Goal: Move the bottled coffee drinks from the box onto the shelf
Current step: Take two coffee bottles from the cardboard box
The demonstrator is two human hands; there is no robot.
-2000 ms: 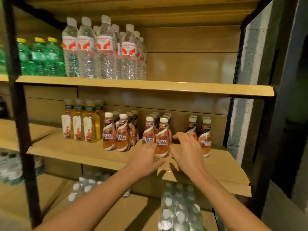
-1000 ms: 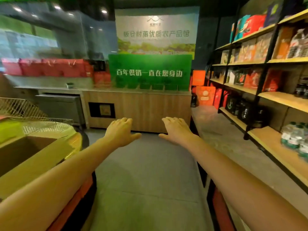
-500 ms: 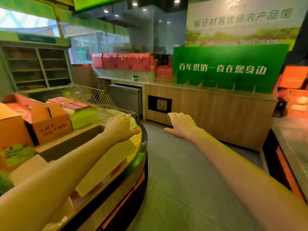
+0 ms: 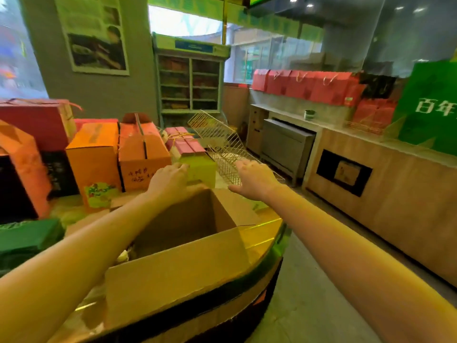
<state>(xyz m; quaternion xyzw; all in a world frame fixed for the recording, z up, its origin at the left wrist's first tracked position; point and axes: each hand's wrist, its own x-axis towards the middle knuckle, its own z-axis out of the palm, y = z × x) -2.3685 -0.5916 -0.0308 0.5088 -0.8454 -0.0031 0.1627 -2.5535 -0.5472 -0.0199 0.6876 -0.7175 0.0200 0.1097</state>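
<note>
The cardboard box (image 4: 178, 276) stands open on the counter (image 4: 262, 240), below both hands and nearer to the person than they are, with the left forearm crossing over its left side. Of the bottled coffee drinks almost nothing shows. The inside of the box is dark, and only a small pale thing (image 4: 123, 256) at the near left corner, under the left forearm, may be a cap; I cannot tell for sure. The left hand (image 4: 170, 180) is above the far rim of the box, its fingers loosely stretched forward, and it holds nothing. The right hand (image 4: 254, 179) is beside it, past the far right corner of the box, fingers spread and flat, also holding nothing. Just beyond the right hand lies a tilted wire rack (image 4: 222, 144), and beyond the left hand stand orange cartons (image 4: 94, 157) and a green carton (image 4: 200, 167). The shelf is not in view. I judge that the step in hand is the reach down into the box. The hands would go into a dark space, so the fingers may knock a bottle over or catch it badly by the cap. The box seems close to the curved edge of the counter, so a pull on its wall could drag it off.
</note>
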